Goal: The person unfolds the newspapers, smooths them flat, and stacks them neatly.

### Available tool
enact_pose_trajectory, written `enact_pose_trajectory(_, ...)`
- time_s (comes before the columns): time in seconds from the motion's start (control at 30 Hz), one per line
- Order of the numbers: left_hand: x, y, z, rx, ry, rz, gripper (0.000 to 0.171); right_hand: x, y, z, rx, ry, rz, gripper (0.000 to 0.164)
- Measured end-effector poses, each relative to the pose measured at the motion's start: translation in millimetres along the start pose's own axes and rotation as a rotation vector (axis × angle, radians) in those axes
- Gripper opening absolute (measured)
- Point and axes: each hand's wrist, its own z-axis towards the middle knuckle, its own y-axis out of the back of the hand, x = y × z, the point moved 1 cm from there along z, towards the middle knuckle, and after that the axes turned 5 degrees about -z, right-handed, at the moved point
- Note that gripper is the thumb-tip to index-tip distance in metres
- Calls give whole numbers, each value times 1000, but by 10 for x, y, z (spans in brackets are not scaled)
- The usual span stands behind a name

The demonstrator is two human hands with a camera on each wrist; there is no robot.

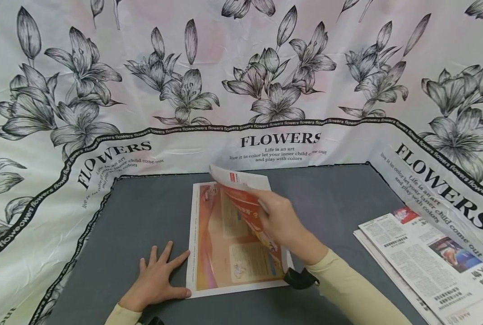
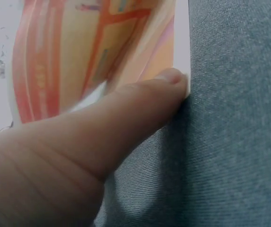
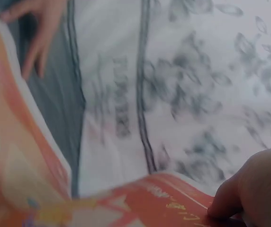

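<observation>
Right hand (image 1: 283, 221): fingers pinch lifted page (image 1: 243, 201) of paper (image 1: 214, 230). Left hand (image 1: 156, 279): fingers spread on counter (image 1: 152, 207), thumb at paper's near left corner.

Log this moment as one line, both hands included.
left hand: open, touching newspaper edge | right hand: holding lifted page | paper stack: on table, right

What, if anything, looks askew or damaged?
No damage stands out. The newspaper stack at right looks slightly untidy: lower sheets jut out leftward. The curled page is simply held up by the right hand.
</observation>
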Motion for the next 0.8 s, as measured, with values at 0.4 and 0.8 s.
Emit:
enact_pose_trajectory(0.4,-32,39,11,-2,5,0,103,-944,809,-740,-176,-417,-147,43)
enact_pose_trajectory(0.8,118,114,-57,23,17,65,104,-1452,606,-1589,53,-701,-231,45)
